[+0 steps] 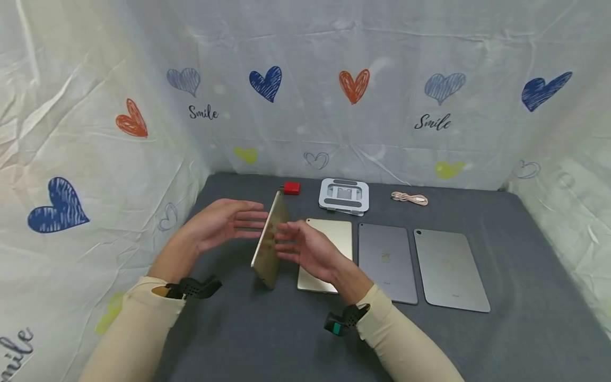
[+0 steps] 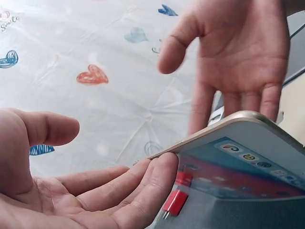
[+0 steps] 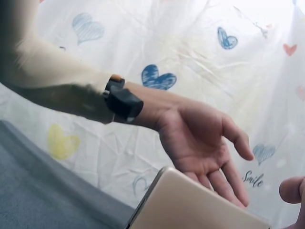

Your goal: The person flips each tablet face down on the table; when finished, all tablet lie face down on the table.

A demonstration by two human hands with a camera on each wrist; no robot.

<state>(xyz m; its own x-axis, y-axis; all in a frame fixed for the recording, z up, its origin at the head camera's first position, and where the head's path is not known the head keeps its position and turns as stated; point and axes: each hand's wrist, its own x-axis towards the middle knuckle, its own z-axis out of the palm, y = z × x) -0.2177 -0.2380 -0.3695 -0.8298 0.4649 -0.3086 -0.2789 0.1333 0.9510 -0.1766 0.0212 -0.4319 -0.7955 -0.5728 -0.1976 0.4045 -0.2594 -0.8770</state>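
A gold-backed tablet [image 1: 272, 239] stands steeply tilted on its edge over the dark tabletop, between my two hands. Its lit screen [image 2: 238, 164] with app icons faces left, and the gold back [image 3: 190, 205] faces right. On the screen side, my left hand [image 1: 226, 223] has its fingers extended, their tips at the tablet. My right hand [image 1: 312, 249] holds its fingers nearly straight by the gold back. Whether the fingertips press the tablet or only lie close, I cannot tell. Another gold tablet [image 1: 334, 239] lies flat, partly covered by the right hand.
Right of it lie a grey tablet [image 1: 386, 265] and a silver tablet [image 1: 451, 270], backs up. Along the rear are a red charger plug [image 1: 291, 188], a white folded stand [image 1: 343, 195] and a coiled pale cable [image 1: 409, 198]. Heart-printed white curtains [image 1: 305, 122] surround the table.
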